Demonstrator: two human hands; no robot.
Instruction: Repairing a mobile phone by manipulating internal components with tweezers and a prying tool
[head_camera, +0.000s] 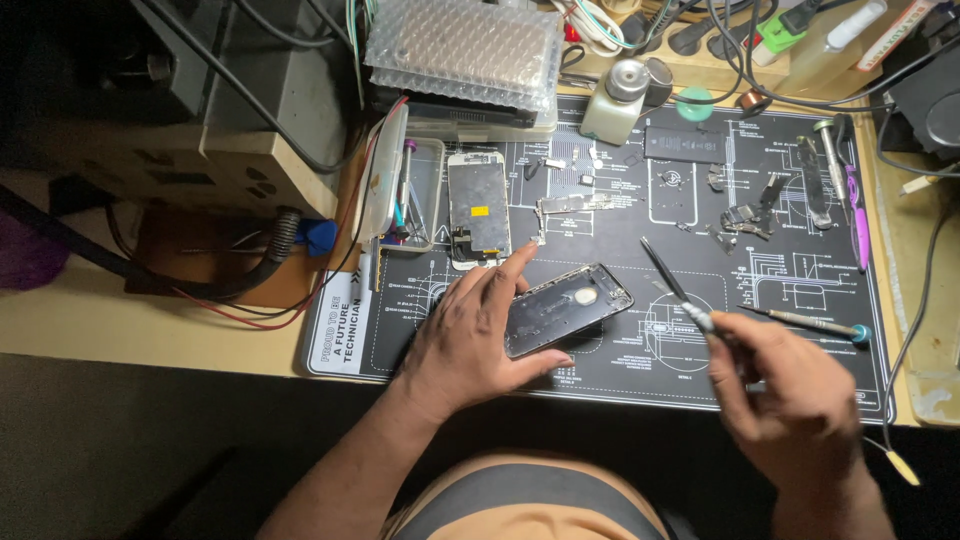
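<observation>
My left hand (475, 335) rests flat on the left end of a dark phone housing (575, 305) lying on the black repair mat (620, 370), thumb along its near edge. My right hand (785, 385) holds thin black tweezers (672, 282), tips pointing up and left, just right of the housing. A detached phone screen (477, 208) lies face down above my left hand.
A clear parts box (405, 190) stands left of the screen. A screwdriver (805, 321) lies right of the tweezers. Small phone parts (745, 215), a black battery (683, 143), a white bottle (615, 100), bubble-wrapped pack (465, 50) and cables sit farther back.
</observation>
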